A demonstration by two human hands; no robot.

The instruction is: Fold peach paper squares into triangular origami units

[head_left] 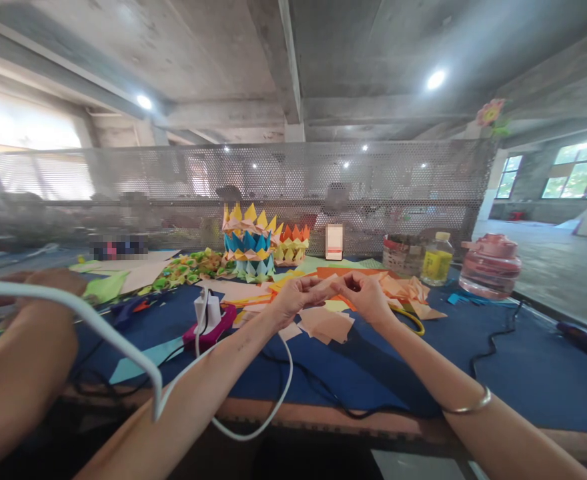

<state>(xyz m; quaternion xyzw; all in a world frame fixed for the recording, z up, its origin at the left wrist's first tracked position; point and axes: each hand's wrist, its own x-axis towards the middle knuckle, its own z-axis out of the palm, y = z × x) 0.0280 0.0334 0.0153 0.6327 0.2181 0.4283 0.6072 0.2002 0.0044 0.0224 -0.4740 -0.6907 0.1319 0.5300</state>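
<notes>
My left hand [301,295] and my right hand [366,297] meet over the middle of the blue table [473,360]. The fingers of both are pinched together, and what they hold is too small to make out. Peach paper pieces [326,324] lie just below them on the table. Behind my hands are orange paper sheets [323,272], with folded peach pieces [408,289] to the right. A silver bangle circles my right forearm.
Layered paper crowns [253,245] stand behind, left of centre. A white plug [207,312] sits in a purple power strip [226,325]; cables cross the front. A yellow bottle [436,260] and pink jug [491,268] stand right. Another person's arm [38,340] reaches in from the left.
</notes>
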